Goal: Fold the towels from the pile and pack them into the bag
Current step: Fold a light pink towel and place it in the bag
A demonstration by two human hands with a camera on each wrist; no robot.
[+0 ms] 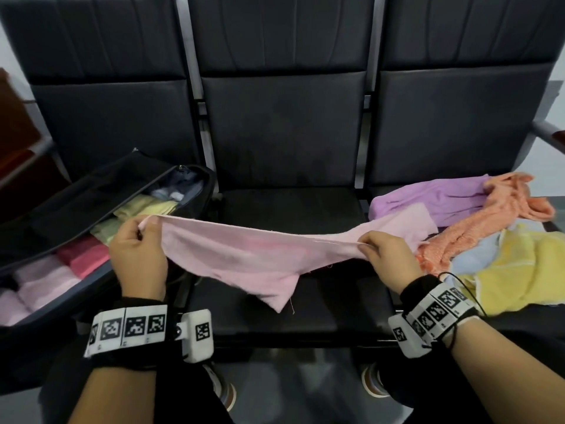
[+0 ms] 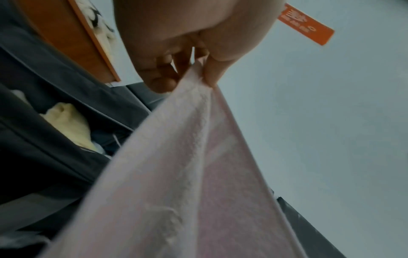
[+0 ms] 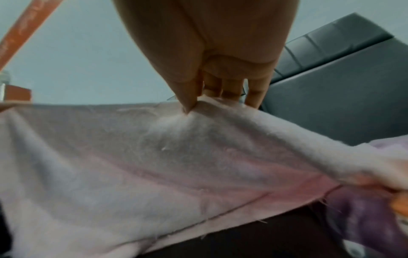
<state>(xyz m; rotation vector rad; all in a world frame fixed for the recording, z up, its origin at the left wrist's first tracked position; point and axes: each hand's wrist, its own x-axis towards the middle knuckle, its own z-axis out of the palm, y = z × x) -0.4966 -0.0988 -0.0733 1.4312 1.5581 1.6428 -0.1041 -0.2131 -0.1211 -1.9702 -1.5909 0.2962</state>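
Several folded towels already sit in the open black bag at my left: pale pink, deeper pink, yellow-green, a grey-blue one at the far end. My left hand pinches one corner of the pink towel, my right hand pinches its upper edge further along; it hangs stretched over the middle seat, not yet folded. Right of it the pile holds purple, orange, light blue and yellow towels, so I judge the job roughly half done. Only the head view shows bag and pile together; the wrist views confirm each thumb-and-finger pinch, and the right one shows a frayed hem.
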